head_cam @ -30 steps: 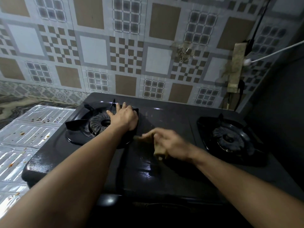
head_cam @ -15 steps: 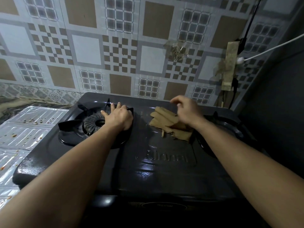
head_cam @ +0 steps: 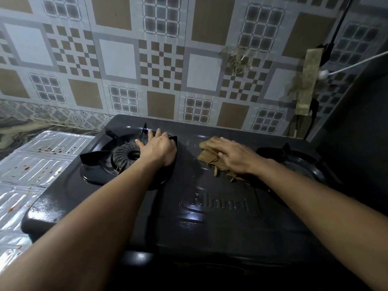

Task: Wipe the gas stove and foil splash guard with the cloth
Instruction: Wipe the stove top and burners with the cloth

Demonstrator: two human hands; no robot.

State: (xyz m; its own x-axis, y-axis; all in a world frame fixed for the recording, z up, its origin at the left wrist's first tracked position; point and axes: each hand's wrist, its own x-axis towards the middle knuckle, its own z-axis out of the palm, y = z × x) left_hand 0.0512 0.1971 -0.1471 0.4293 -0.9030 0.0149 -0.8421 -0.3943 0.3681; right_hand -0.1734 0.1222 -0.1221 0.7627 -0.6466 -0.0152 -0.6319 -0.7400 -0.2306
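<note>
At the far left lies the foil splash guard (head_cam: 31,162), ribbed, shiny and crinkled, dotted with reddish spatter, touching the left edge of the gas stove (head_cam: 210,217). The stove top is glossy dark enamel with an embossed logo near its front middle. The left hand (head_cam: 159,149) rests flat, fingers spread, on the left burner's pronged black pan support (head_cam: 94,157). Toward the back edge, the right hand (head_cam: 233,155) presses open-palmed on a frayed, crumpled tan cloth (head_cam: 207,157). Patterned square tiles (head_cam: 117,57) cover the wall.

Dim room, brown-and-grey patterned tile wall (head_cam: 163,59), marbled countertop (head_cam: 12,129), white cable (head_cam: 357,64) at right
</note>
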